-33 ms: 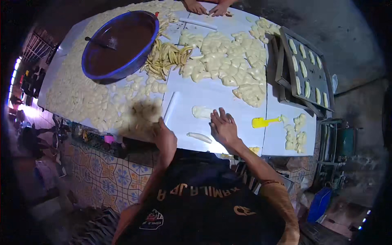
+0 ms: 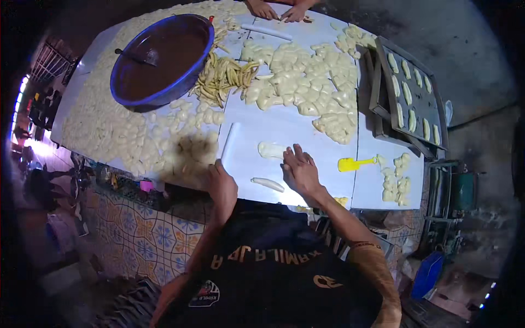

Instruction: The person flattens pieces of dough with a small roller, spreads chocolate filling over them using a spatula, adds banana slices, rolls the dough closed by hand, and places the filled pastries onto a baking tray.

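My left hand [image 2: 221,183] rests at the table's near edge with its fingers curled, touching the near end of a thin white rolling rod [image 2: 229,141]. Whether it grips the rod is hidden. My right hand [image 2: 299,168] lies flat on the white table [image 2: 284,126] with its fingers spread and holds nothing. Just beyond its fingertips lies a flattened piece of pale dough [image 2: 269,150]. A rolled dough stick [image 2: 267,183] sits between my hands.
A blue basin of brown filling [image 2: 161,57] stands far left, banana strips [image 2: 224,76] beside it. Several dough pieces [image 2: 311,82] cover the middle and left. A yellow scraper [image 2: 355,163] lies at right. A dark tray of rolls [image 2: 413,93] sits far right. Another person's hands [image 2: 276,10] work opposite.
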The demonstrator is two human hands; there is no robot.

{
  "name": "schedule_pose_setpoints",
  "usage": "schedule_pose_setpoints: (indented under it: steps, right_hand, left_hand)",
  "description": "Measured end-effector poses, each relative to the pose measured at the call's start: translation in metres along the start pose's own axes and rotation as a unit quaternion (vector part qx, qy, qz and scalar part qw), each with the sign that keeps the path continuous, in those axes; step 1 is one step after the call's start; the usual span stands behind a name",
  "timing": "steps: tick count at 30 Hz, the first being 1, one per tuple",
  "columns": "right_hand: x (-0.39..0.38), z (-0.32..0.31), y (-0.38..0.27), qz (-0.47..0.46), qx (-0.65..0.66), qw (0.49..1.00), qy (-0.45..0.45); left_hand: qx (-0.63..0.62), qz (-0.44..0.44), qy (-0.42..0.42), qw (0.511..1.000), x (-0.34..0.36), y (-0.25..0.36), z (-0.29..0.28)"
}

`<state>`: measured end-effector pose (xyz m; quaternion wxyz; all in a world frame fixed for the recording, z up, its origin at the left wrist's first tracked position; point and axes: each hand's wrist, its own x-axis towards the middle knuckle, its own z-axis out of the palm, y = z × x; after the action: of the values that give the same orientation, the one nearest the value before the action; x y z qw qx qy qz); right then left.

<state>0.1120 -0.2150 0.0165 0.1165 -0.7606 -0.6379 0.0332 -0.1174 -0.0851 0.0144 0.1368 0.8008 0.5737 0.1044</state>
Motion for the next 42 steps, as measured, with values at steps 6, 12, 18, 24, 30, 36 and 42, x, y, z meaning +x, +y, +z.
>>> schedule_pose_setpoints:
  steps: [6, 12, 18, 24, 30, 36, 42]
  right_hand:
    - [-0.001, -0.022, 0.012, -0.088, 0.151, 0.972, 0.159]
    - [0.005, 0.016, 0.017, 0.004, 0.101, 0.98, 0.171]
    - [-0.032, 0.012, 0.017, -0.02, 0.267, 0.958, 0.1]
    - [0.032, 0.023, 0.029, 0.115, 0.056, 0.984, 0.128]
    - [0.082, 0.013, 0.055, 0.168, -0.015, 0.975, 0.145]
    - [0.074, 0.005, 0.094, 0.198, 0.115, 0.952, 0.202]
    - [-0.073, -0.071, 0.181, 0.16, 0.077, 0.984, 0.008]
  left_hand:
    - [-0.124, 0.376, -0.021, 0.918, 0.024, 0.019, -0.001]
    - [-0.062, 0.35, 0.067, 0.932, 0.036, 0.037, 0.02]
    - [-0.056, 0.343, 0.014, 0.938, 0.014, 0.014, 0.017]
    - [0.062, 0.231, 0.032, 0.97, 0.063, 0.066, 0.044]
    - [0.035, 0.19, 0.046, 0.98, 0.15, 0.117, 0.06]
    - [0.006, 0.227, 0.138, 0.964, 0.192, 0.122, 0.057]
    - [-0.087, 0.4, -0.177, 0.895, 0.135, 0.11, 0.014]
